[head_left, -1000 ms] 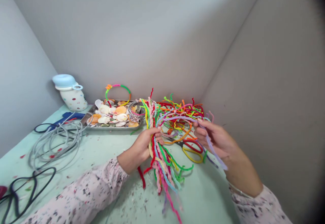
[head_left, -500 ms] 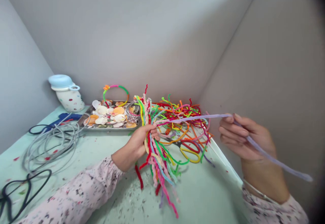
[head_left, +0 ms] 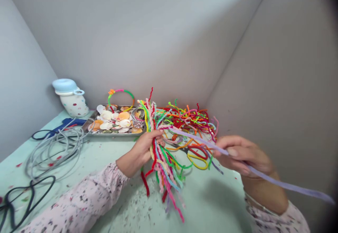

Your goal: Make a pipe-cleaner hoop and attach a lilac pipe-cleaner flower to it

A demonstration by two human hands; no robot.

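My left hand (head_left: 149,145) is closed round the middle of a thick bundle of many-coloured pipe cleaners (head_left: 167,167), whose ends fan out above and below the fist. A lilac pipe cleaner (head_left: 196,138) runs from the bundle, beside my left fingers, across to my right hand (head_left: 244,153). There the thumb and fingers pinch it, and its free end trails off to the lower right. Behind the bundle lies a loose heap of more pipe cleaners (head_left: 192,116). Scissors (head_left: 198,158) with red and yellow handles lie partly under this heap.
A metal tray (head_left: 116,137) of seashells stands at the back, with a pipe-cleaner ring (head_left: 128,92) upright on it. To its left are a lidded bottle (head_left: 72,99), a blue tool (head_left: 60,125), a coiled grey cable (head_left: 56,152) and a black cord (head_left: 30,190). Walls enclose the table.
My right hand has moved left and down along the lilac pipe cleaner, closer to the bundle, and more of its free end trails behind. My left hand keeps its grip in place.
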